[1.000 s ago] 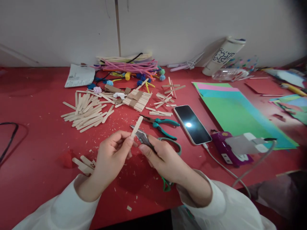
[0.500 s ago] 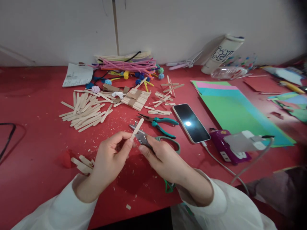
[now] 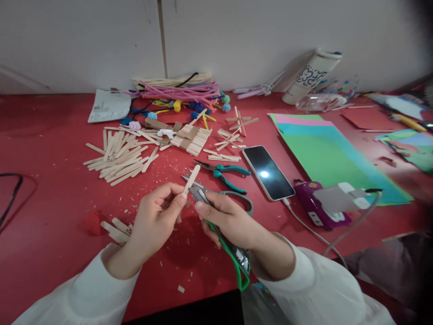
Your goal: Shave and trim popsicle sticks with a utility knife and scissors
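Pinching a flat, pale wooden stick (image 3: pixel 192 178) between thumb and fingers of the left hand (image 3: pixel 158 221); wrapping the right hand (image 3: pixel 232 217) around a green-edged grey cutter (image 3: pixel 241 258), head beside the stick, contact unclear, above the red tabletop (image 3: pixel 43 149). Probably trimming; likely needing a steady pinch and careful strokes next.

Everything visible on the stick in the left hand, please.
The stick is flat, narrow and pale, apparently plain wood, with a rounded upper end. It slants up and to the right, away from the wearer, above the red table. The left hand pinches it between thumb and fingers, hiding its lower end. The green-handled tool in the right hand has its metal head right beside it; contact is unclear.
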`<state>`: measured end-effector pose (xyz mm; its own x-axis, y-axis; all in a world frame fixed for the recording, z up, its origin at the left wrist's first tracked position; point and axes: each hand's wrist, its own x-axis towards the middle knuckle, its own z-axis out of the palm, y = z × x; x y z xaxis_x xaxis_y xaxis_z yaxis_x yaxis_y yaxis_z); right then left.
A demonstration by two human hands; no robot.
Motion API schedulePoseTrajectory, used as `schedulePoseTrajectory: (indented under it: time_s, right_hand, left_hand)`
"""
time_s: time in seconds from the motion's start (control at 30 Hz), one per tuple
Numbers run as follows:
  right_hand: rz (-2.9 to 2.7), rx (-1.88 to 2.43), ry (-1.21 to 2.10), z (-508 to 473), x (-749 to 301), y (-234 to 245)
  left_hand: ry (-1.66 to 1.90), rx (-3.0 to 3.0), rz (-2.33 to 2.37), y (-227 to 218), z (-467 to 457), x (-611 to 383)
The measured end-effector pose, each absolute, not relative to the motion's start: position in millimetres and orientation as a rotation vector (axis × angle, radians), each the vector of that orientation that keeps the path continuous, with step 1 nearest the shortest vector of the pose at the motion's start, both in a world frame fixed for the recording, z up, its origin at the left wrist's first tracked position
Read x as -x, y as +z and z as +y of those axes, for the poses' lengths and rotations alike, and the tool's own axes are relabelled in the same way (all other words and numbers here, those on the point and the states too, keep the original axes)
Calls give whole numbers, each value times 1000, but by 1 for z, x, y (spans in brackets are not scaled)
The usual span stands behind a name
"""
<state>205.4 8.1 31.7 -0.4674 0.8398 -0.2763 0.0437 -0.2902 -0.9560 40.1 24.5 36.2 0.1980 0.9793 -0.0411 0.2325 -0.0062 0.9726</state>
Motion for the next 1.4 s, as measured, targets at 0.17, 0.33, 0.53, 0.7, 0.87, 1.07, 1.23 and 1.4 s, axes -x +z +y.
schedulePoseTrajectory:
  time_s: [0.17,0.33,0.53,0.7,0.87,1.07,1.23,1.4]
  right_hand:
    - [-1279,990,1899,10,-204,30]
    - [-1465,1134,1629,7,-205,31]
    - [-1734,1353,1284,4,-205,32]
    - [-1764,1385,1242,5,-205,33]
    - [-1770,1380,1242,4,-203,34]
    - [-1935,1496,1048,2,-203,37]
    - [-1866,1474,1129,2,-203,37]
    - [-1456,1206,1689,3,-201,32]
  left_hand:
    - [939,-1351,1215,36,25,-43]
    - [957,-1314,1202,35,25,-44]
    - [981,-1368,1245,32,25,-42]
    - [989,-1436,1251,30,25,-42]
    - [1023,-1573,1265,28,22,-42]
    - [971,-1598,1244,32,19,-42]
    - [917,-1563,1246,35,20,-41]
    - [938,-1556,1270,33,20,-40]
